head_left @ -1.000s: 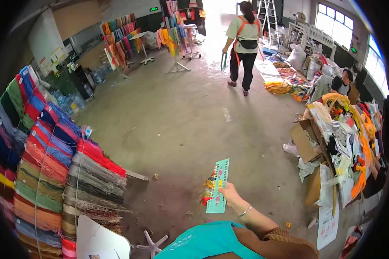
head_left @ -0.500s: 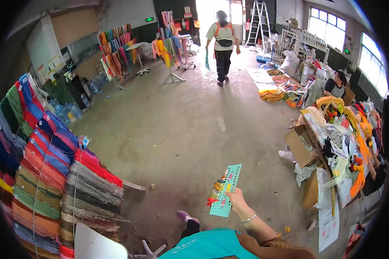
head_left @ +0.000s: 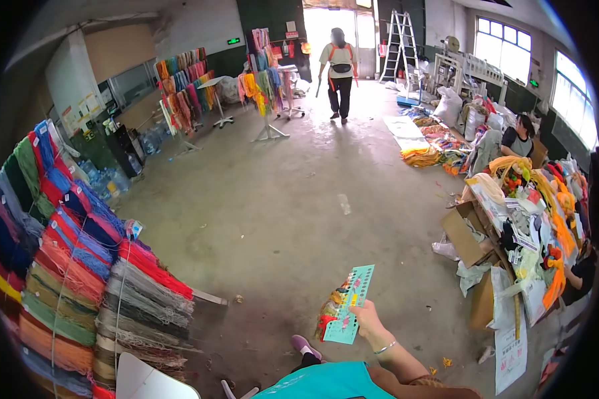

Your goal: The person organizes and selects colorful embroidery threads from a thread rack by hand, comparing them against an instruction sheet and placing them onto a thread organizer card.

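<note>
My right hand (head_left: 368, 318), with a bracelet at the wrist, is closed on the right edge of a turquoise card (head_left: 357, 292). The card has rows of holes and pink and yellow printing. Bundles of thread (head_left: 331, 310) in brown, yellow and red hang along its left edge. Beneath the card lies the concrete floor. My left hand is out of view. At the bottom my turquoise top (head_left: 326, 382) and one purple shoe (head_left: 304, 345) show.
Racks of coloured yarn (head_left: 63, 266) stand at the left. A table heaped with yarn (head_left: 519, 219) and an open cardboard box (head_left: 467, 233) are at the right. A person (head_left: 340, 73) is near the bright doorway; another person (head_left: 518, 138) sits at the right.
The person near the doorway has stepped farther off. The racks and table have shifted slightly in view. The card in my right hand has dropped a little lower in view.
</note>
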Tool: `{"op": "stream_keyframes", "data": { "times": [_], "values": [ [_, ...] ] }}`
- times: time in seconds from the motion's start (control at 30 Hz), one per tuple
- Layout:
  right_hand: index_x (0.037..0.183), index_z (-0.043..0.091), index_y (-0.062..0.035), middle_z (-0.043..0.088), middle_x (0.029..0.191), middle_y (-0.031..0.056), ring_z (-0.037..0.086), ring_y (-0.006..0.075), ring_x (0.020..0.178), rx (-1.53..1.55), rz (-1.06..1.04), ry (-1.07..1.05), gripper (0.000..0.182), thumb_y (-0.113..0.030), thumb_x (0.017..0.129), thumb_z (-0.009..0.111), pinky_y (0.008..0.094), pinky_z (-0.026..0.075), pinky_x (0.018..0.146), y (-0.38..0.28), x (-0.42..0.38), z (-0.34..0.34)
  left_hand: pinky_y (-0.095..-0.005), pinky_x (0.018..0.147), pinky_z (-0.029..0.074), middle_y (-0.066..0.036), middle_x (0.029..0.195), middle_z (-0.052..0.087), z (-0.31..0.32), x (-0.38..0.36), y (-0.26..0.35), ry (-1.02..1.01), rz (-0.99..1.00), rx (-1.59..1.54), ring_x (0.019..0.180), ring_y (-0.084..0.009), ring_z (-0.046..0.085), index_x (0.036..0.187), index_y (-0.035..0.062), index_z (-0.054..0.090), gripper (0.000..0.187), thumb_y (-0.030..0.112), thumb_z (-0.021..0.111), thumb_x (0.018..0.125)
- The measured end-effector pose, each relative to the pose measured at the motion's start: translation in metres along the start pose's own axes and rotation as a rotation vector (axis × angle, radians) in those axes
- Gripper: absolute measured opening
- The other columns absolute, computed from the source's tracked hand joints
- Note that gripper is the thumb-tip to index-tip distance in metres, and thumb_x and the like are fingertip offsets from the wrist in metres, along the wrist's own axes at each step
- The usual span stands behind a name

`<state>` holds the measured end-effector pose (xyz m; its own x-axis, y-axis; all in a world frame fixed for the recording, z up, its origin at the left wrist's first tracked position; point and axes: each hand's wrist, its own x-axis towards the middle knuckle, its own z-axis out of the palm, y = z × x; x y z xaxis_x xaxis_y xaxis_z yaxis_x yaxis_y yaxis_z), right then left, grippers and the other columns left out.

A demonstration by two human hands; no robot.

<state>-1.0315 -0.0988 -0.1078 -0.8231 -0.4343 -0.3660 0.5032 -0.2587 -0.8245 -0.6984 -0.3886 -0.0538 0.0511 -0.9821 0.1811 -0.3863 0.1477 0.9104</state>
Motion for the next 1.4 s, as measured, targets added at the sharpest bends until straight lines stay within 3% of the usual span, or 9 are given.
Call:
{"op": "stream_keyframes", "data": {
  "times": [1.4],
  "values": [
    [0.113, 0.056, 0.0087, 0.067, 0.109, 0.0184, 0.068, 0.0289, 0.096, -0.014, 0.005, 0.070, 0.031, 0.010, 0.083, 0.049, 0.0423, 0.054, 0.085, -0.012, 0.015, -0.001, -0.0440, 0.090, 0.052, -0.024, 0.115, 0.059, -0.042, 0.012, -0.020, 0.156, 0.005, 0.179, 0.105, -0.0344, 0.061, 0.118, -0.0055, 0.053, 0.033, 0.014, 0.057, 0.092]
  ]
}}
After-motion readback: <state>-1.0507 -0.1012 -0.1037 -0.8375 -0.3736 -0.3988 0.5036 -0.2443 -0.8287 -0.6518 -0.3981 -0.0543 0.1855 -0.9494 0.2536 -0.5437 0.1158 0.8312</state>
